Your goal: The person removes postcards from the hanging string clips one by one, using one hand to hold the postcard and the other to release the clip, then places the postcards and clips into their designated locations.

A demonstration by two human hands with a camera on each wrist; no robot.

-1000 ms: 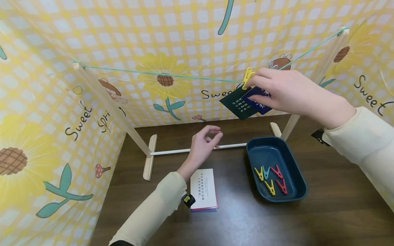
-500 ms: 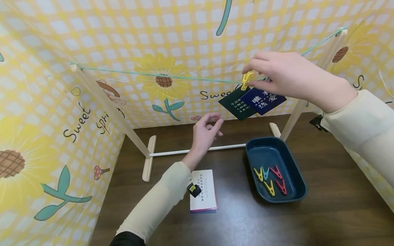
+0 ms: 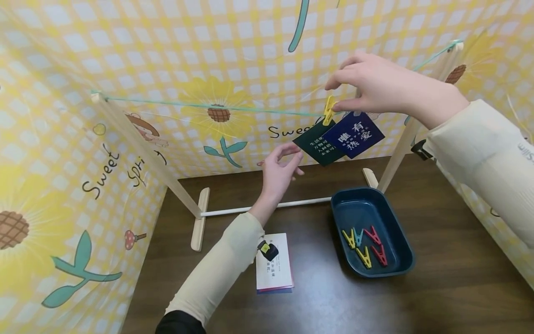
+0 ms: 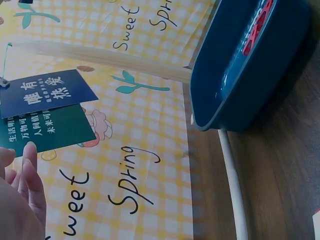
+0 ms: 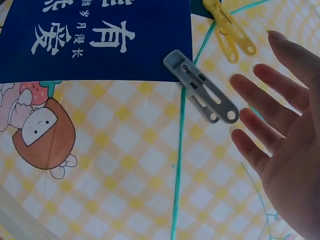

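Note:
A dark green card (image 3: 319, 147) and a blue card (image 3: 354, 134) hang overlapping from the green string (image 3: 250, 109). The yellow clip (image 3: 329, 111) holds the green card; a grey clip (image 5: 200, 86) grips the blue card's corner in the right wrist view. My right hand (image 3: 384, 86) is beside the clips, fingers parted and, in the right wrist view, holding nothing. Just below and left of the green card is my left hand (image 3: 278, 174), its fingers loosely bent with nothing held; in the left wrist view its fingertips lie near that card's edge.
A blue tray (image 3: 398, 250) with several yellow, red and teal clips stands at the right of the table. A stack of cards (image 3: 281, 269) lies beneath my left forearm. Wooden posts (image 3: 146, 155) hold the string, with a white rod (image 3: 308, 202) low between them.
My right hand has let go of the hanging cards and clips and moved up from them, uncovering the blue card. My left hand has risen towards the green card.

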